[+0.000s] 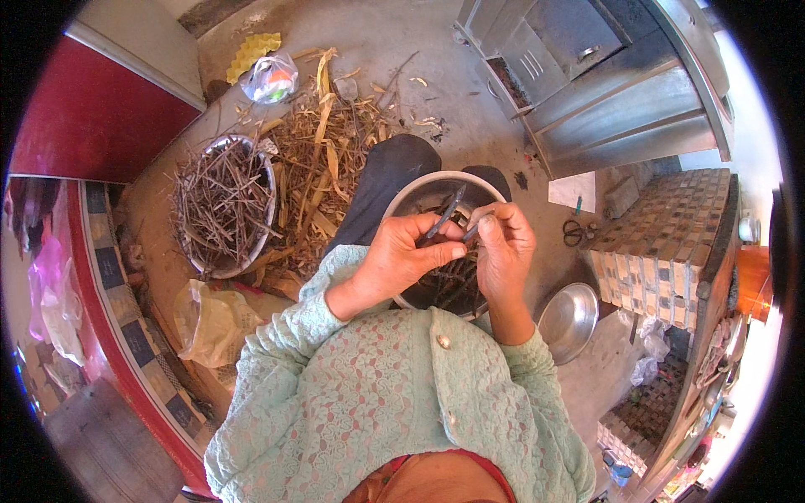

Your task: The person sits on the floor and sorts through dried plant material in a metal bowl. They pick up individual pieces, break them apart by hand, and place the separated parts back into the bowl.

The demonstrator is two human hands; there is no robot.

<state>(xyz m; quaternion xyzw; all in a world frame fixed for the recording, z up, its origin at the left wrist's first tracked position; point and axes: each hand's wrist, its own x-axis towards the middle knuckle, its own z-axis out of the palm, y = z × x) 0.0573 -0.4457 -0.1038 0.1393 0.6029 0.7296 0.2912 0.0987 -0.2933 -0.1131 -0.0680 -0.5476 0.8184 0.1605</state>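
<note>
My left hand (412, 253) is closed around a slim, dark, stick-like piece (447, 210) that points up and away; whether it is a tool or a twig I cannot tell. My right hand (506, 251) pinches a short dark piece (471, 231) between thumb and fingers, close to the left hand's fingertips. Both hands are held over a round, pale-rimmed basin (408, 189) in front of me, by my dark-trousered legs. Dark thin sticks (444, 281) lie inside it, partly hidden by my hands.
To the left stands a basin heaped with brown sticks (225, 205), beside a pile of dry husks and stalks (314, 159). A plastic bag (214, 323) lies nearer. On the right are an empty metal bowl (568, 323), scissors (579, 230), a tiled block (658, 243) and a metal stove (620, 101).
</note>
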